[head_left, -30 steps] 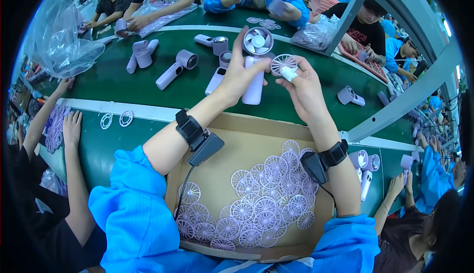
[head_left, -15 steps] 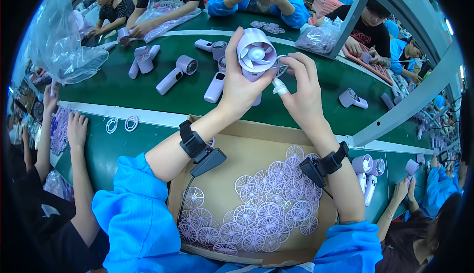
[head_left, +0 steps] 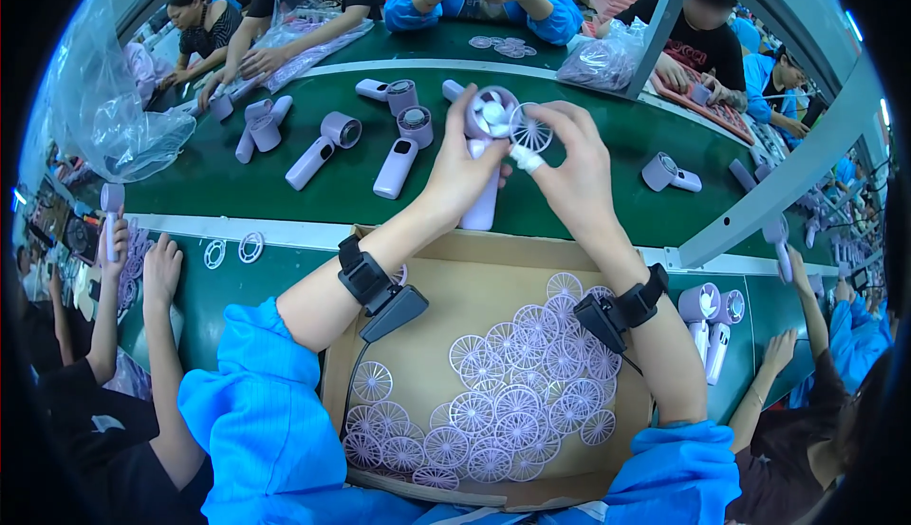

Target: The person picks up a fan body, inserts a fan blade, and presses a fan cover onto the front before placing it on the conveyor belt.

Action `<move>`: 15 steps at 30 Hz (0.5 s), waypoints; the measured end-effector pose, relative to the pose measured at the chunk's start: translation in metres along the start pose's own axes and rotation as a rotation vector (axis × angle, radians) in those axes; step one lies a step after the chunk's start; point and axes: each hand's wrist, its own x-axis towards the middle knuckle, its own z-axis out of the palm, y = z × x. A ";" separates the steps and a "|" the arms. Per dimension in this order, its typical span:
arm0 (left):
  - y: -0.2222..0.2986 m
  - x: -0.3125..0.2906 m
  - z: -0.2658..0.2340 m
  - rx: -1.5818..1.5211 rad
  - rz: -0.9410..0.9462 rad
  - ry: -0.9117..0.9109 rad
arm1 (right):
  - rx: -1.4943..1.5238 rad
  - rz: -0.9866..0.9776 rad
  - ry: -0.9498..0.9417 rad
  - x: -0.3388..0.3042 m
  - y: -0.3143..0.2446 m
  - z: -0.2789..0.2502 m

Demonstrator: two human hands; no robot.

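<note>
My left hand (head_left: 459, 169) is closed around a lilac handheld fan (head_left: 481, 204), its handle hanging down and its round head tilted up. White blades show inside the open head. Pinched in my right hand (head_left: 579, 169) is a round spoked fan grille (head_left: 532, 130), held upright just right of the fan head. A white wrap covers one fingertip of that hand. Below my forearms lies a cardboard box (head_left: 455, 273) with a heap of lilac spoked grilles (head_left: 517, 430) in it.
Several lilac fans (head_left: 342, 131) lie on the green conveyor belt (head_left: 588, 183) beyond the box. Two white rings (head_left: 250, 247) rest on the table at left; two fans (head_left: 699, 303) stand at right. A grey metal post (head_left: 778, 193) slants at right. Co-workers sit around.
The fan in my left hand has come lower and turned, with its handle now showing. My right hand has brought the grille into fuller view beside the fan head.
</note>
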 end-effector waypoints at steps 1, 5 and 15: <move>-0.004 -0.002 0.001 0.092 0.007 -0.034 | 0.002 0.002 0.003 -0.001 0.000 0.000; -0.013 0.000 0.004 0.237 0.081 -0.103 | -0.097 -0.097 -0.023 -0.002 -0.002 0.003; -0.013 -0.003 0.006 0.248 0.170 -0.147 | -0.120 -0.115 0.031 -0.003 -0.003 -0.003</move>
